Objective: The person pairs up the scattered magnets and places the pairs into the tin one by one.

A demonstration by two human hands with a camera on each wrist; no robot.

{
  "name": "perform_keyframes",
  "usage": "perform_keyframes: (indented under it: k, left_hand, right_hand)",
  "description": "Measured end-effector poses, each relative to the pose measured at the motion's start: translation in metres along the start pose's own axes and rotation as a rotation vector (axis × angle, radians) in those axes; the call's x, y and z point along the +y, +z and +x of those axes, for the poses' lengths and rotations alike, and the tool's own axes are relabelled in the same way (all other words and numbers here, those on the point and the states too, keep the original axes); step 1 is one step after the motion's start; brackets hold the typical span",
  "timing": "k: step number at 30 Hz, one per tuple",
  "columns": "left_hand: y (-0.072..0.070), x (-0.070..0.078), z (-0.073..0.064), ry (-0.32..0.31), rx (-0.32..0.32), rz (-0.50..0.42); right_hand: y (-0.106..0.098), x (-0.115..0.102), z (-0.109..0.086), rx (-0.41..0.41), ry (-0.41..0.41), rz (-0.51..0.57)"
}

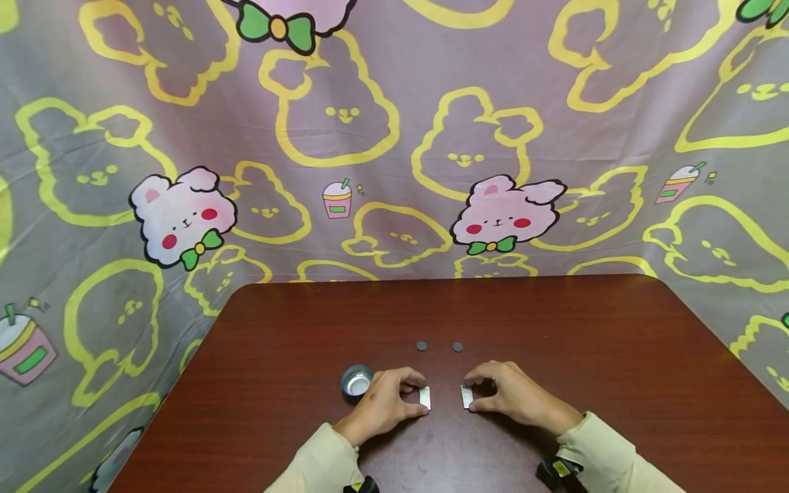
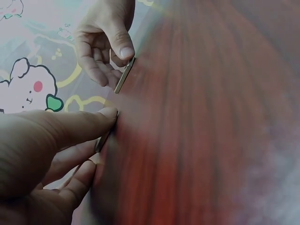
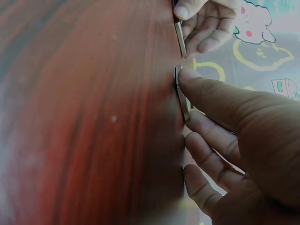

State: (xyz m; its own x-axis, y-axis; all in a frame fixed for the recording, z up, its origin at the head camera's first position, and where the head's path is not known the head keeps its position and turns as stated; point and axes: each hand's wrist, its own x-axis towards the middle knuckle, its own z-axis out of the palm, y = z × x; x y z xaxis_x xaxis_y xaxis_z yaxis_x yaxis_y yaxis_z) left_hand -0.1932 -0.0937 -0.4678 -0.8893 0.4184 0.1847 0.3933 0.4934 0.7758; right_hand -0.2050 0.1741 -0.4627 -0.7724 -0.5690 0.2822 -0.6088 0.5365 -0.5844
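On the table, my left hand (image 1: 390, 398) pinches a small flat silver rectangular plate (image 1: 425, 398) by its ends, between thumb and index finger. Facing it from the right, my right hand (image 1: 514, 394) grips a matching silver plate (image 1: 466, 396) the same way. A short gap separates the two plates, which lie low against the tabletop. Seen edge-on in the left wrist view, the nearer plate (image 2: 107, 133) is thin and partly covered by the fingers. The right wrist view has the right plate (image 3: 182, 93) under the thumb and fingertips.
Two small dark discs (image 1: 422, 346) lie side by side beyond the hands. A round metal tin (image 1: 356, 383), dark outside and shiny within, stands just left of my left hand. The reddish-brown wooden table (image 1: 555, 315) meets a patterned cloth (image 1: 394, 144) at the back.
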Motion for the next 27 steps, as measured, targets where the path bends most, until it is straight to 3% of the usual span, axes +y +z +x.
perform_keyframes:
  k: [27]
  left_hand:
    - [0.008, 0.003, 0.013, 0.009, 0.012, 0.046]
  right_hand:
    - [0.009, -0.008, 0.013, -0.030, 0.000, -0.023]
